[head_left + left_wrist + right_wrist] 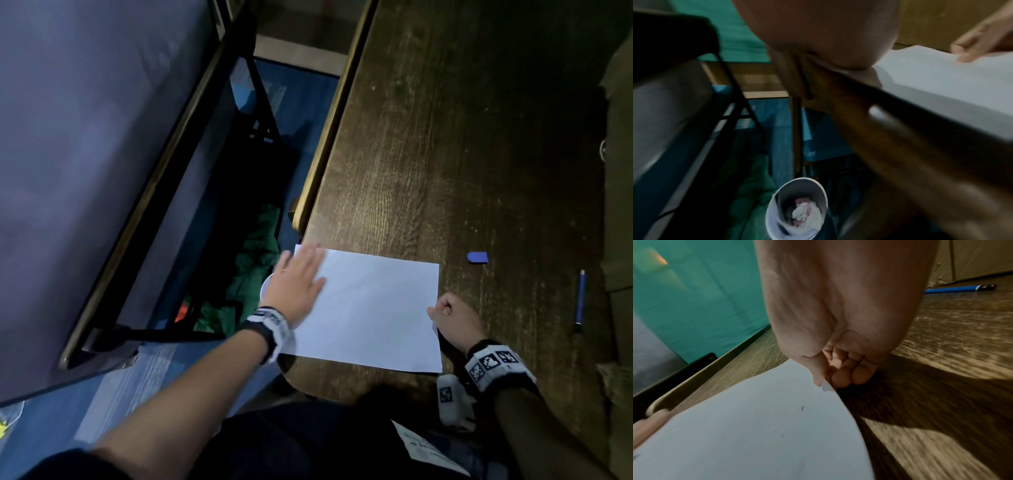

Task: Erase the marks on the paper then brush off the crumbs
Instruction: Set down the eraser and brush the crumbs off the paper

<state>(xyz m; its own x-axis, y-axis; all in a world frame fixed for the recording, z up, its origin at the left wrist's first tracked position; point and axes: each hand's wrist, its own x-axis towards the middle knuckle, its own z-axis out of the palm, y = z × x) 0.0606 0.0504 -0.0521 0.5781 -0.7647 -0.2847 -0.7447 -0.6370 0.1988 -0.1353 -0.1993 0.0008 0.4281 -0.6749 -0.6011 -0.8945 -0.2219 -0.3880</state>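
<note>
A white sheet of paper (370, 308) lies on the dark wooden table (445, 154), its left edge at the table's left edge. My left hand (298, 277) lies flat with straight fingers on the sheet's far left corner. My right hand (452, 317) pinches the sheet's right edge (826, 386) between thumb and curled fingers and lifts it slightly. A few small dark specks (802, 408) dot the paper in the right wrist view. A blue eraser (477, 257) rests on the table to the right of the sheet.
A blue pencil (580, 301) lies near the table's right side, also seen as the pencil (960, 288) in the right wrist view. A white bin (797, 209) with crumpled paper stands on the floor below the table's left edge. Green cloth (253, 260) and a bed frame (144, 212) sit at the left.
</note>
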